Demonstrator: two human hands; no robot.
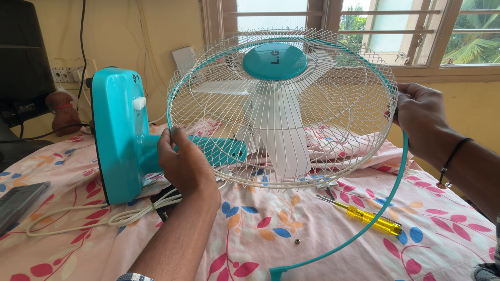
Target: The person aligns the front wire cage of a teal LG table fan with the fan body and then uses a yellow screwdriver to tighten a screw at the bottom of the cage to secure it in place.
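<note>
Both hands grasp the fan guard (284,106): left hand (182,164) fingers clenched on its near-left rim, right hand (419,119) gripping the teal rim band (388,205); a screwdriver (364,214) lies on the bedsheet (260,229).

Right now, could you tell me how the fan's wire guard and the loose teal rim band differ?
The wire guard is white open mesh, sitting on the fan; the teal rim band is a solid strip, hanging partly off and curving down to the bedsheet. The left hand grips the guard's left edge, the right hand its right. Both are round.
</note>
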